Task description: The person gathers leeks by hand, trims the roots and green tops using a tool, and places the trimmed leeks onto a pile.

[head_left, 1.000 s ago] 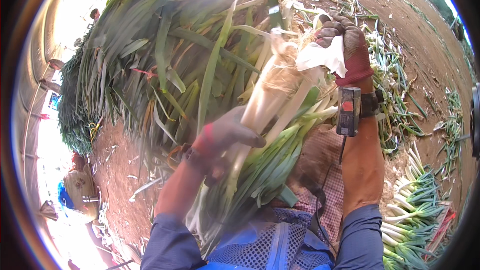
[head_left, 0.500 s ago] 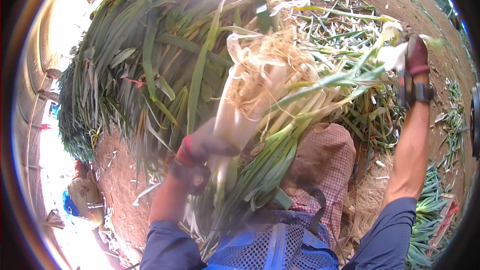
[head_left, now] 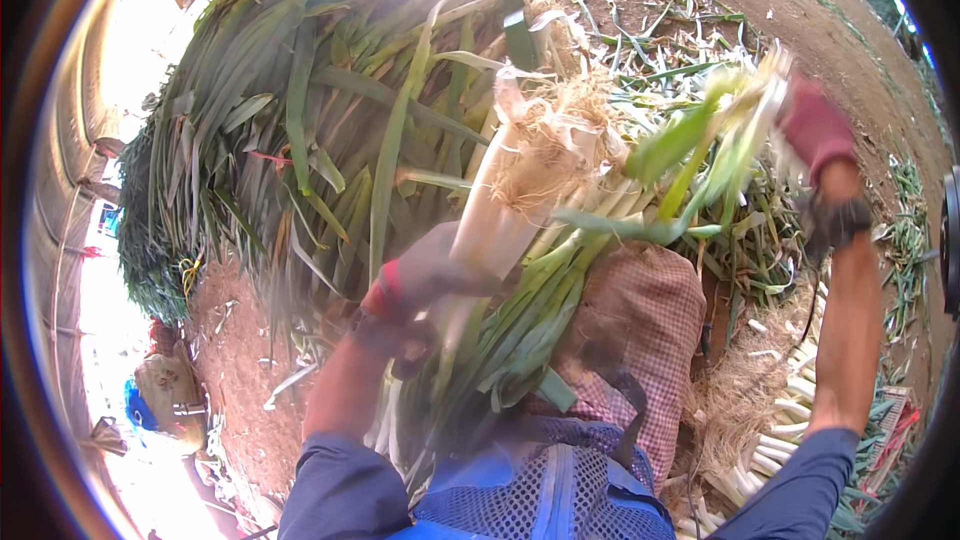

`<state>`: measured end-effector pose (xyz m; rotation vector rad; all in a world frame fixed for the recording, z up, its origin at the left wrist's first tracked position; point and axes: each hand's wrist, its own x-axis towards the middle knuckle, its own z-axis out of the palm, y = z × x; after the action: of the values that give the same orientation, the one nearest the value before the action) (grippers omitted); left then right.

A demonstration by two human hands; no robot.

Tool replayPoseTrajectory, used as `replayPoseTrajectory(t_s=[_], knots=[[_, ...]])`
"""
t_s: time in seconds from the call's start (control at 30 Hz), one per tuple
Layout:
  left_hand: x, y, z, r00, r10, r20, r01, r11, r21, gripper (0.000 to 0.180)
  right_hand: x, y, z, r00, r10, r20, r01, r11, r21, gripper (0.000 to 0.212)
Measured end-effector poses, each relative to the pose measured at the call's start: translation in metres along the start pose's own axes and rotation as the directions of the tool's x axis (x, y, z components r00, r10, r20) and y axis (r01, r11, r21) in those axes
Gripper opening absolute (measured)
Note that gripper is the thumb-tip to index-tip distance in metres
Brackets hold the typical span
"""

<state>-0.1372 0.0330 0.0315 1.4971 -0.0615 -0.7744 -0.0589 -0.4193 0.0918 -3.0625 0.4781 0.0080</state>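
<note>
My left hand [head_left: 440, 270], in a dark glove with a red cuff, is closed around a bunch of large green onions [head_left: 500, 210]. Their thick white stalks tilt up and away, and tangled pale roots [head_left: 525, 180] crown the far end. To the right, my right hand [head_left: 815, 125], in a dark red glove, is smeared by motion. Right beside its fingers is a blurred tuft of stripped green and whitish leaves [head_left: 735, 130]; whether the fingers still hold it is unclear. More green onions [head_left: 560, 280] lie under the bunch, across my checked-cloth leg [head_left: 650, 310].
A tall heap of green onions [head_left: 270, 120] rises at the left. Leaf scraps [head_left: 690, 70] litter the brown soil at the far right. White-stalked onions with roots [head_left: 775, 440] lie in a row under my right forearm. A sack-like bundle [head_left: 170, 390] sits at the far left.
My right hand has shifted slightly down, and the leaves beside it have swung into a blurred tuft. The held bunch has moved slightly right. My right forearm has moved right, uncovering white stalks.
</note>
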Motion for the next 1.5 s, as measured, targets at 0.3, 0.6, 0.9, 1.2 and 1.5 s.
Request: replayPoseTrajectory(t_s=[0.3,0.6,0.9,1.2,1.5], knots=[[0.010,-0.019,0.007,0.995,0.013,0.100,-0.022,0.995,0.093,0.060,-0.138,-0.144,0.020,0.206,-0.847,-0.490,0.814,0.427,-0.395,0.060],[0.012,-0.026,0.030,0.940,-0.033,0.339,-0.073,0.952,0.297,0.065,-0.155,-0.155,0.073,0.095,-0.901,-0.423,0.930,0.232,-0.285,0.021],[-0.028,-0.023,-0.017,0.983,-0.061,0.175,-0.009,0.928,0.372,0.066,-0.110,-0.049,-0.018,0.282,-0.877,-0.388,0.741,0.456,-0.493,0.009],[-0.041,-0.133,-0.170,0.891,0.325,-0.317,-0.153,0.872,0.464,0.061,-0.123,0.179,-0.153,0.813,-0.416,-0.407,0.051,0.748,-0.662,0.047],[0.006,-0.128,-0.143,0.900,0.182,-0.397,-0.051,0.946,0.319,0.041,-0.176,0.176,-0.136,0.973,-0.073,-0.219,-0.144,0.548,-0.824,0.042]])
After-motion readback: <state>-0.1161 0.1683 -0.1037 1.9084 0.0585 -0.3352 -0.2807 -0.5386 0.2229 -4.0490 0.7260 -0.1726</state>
